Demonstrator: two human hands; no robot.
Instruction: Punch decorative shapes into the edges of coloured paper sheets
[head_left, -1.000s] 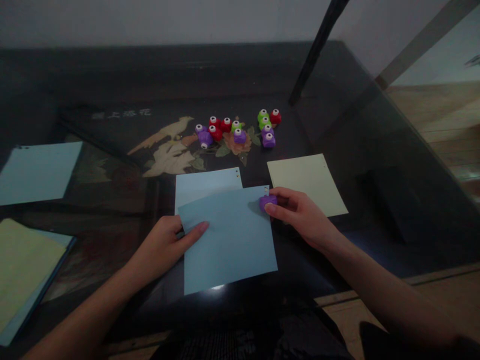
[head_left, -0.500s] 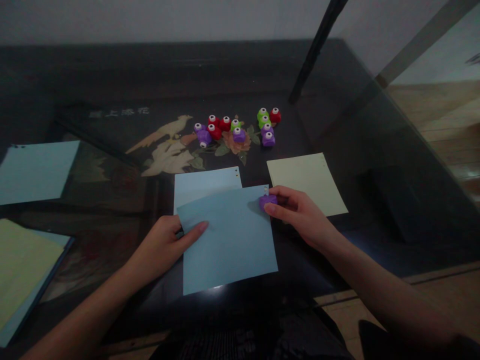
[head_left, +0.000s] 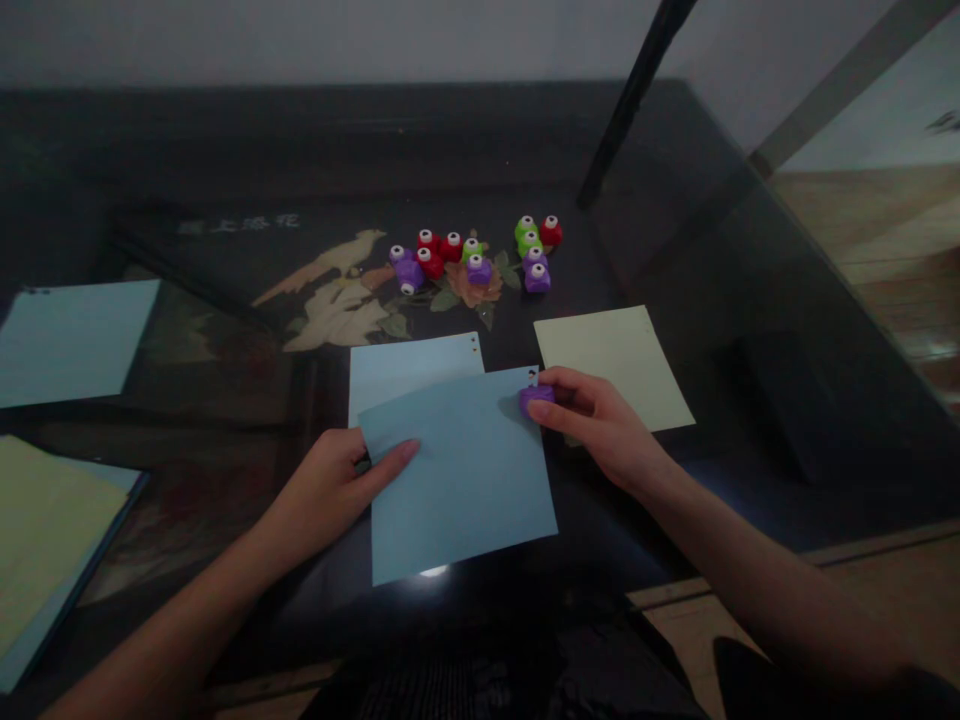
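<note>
Change: since the earlier frame, top sheet and punch nudged slightly; hands otherwise as before.
Right hand (head_left: pixel 600 425): grip closed on small purple plastic paper punch (head_left: pixel 535 397), seated at far right corner of light blue paper sheet (head_left: pixel 461 470).
Left hand (head_left: pixel 337 490): flat, fingers pressing sheet's left edge; grip not closed on anything.
Beneath: second light blue sheet (head_left: pixel 409 362), corner holes visible.
Right of it: pale yellow sheet (head_left: pixel 611 360).
Far: cluster of red, green, purple punches (head_left: pixel 472 255) on dark glass tabletop (head_left: pixel 225 170).
Left: blue sheet (head_left: pixel 71 340); yellow-and-blue stack (head_left: pixel 45 530).
Risk: sheet could slide on glass if the left hand eases, misplacing the hole.
</note>
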